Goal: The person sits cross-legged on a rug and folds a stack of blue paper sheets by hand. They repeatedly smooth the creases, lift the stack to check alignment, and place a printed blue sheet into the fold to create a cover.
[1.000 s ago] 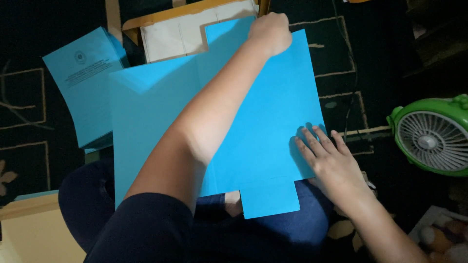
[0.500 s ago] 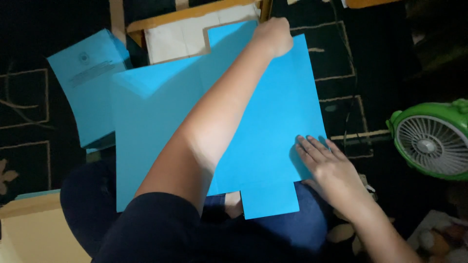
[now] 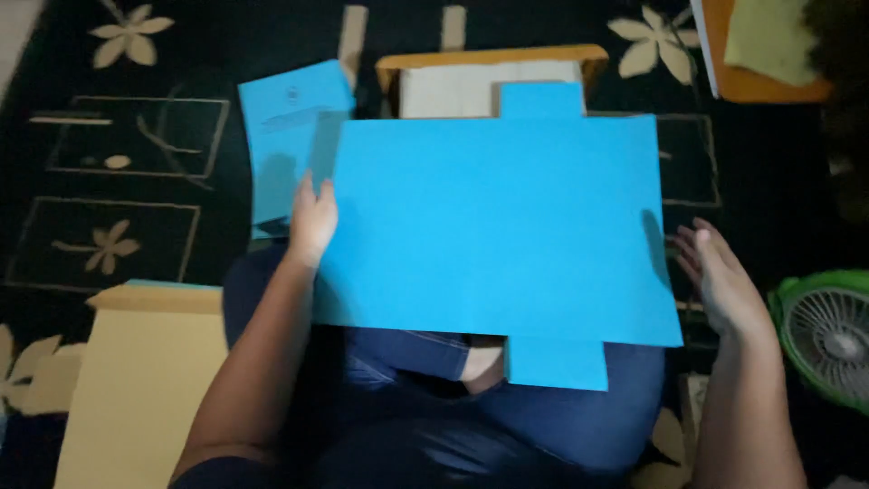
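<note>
Head view: large blue card sheet (image 3: 493,226) with tabs at 12 and 6 o'clock lies over the lap. Left hand (image 3: 312,222) grips its 9 o'clock edge; right hand (image 3: 720,276), fingers spread wide, hovers just beside its 3 o'clock edge. Green fan (image 3: 828,330) at 4 o'clock.

Matt blue card sheet (image 3: 489,226) (smooth), denim lap (image 3: 579,417), patterned carpet (image 3: 127,136)

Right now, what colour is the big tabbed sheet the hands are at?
Bright blue, plain and unpatterned: the tabbed sheet, seen in the head view.
</note>
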